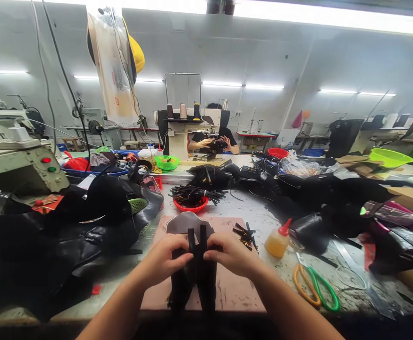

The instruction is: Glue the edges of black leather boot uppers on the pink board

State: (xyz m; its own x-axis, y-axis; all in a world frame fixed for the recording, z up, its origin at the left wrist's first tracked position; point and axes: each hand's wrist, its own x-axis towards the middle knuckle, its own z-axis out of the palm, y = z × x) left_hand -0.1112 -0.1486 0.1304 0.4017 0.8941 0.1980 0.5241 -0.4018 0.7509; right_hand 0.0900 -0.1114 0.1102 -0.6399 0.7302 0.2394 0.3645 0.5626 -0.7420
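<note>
In front of me, my left hand pinches the upper part of a black zipper between thumb and fingers. Opposite it, my right hand pinches a matching black strip, apparently the zipper's other half. The two strips stand side by side with a narrow gap. They lie against a black leather piece with two long legs, which reaches toward my body. Its grey rounded end shows beyond my hands. Underneath is a pinkish work board. My fingers partly hide where the strips meet the leather.
Short black zippers lie on the board's right; a red bowl holds more. A glue bottle and scissors are to the right. Black leather pieces crowd both sides. Another person works behind a sewing machine.
</note>
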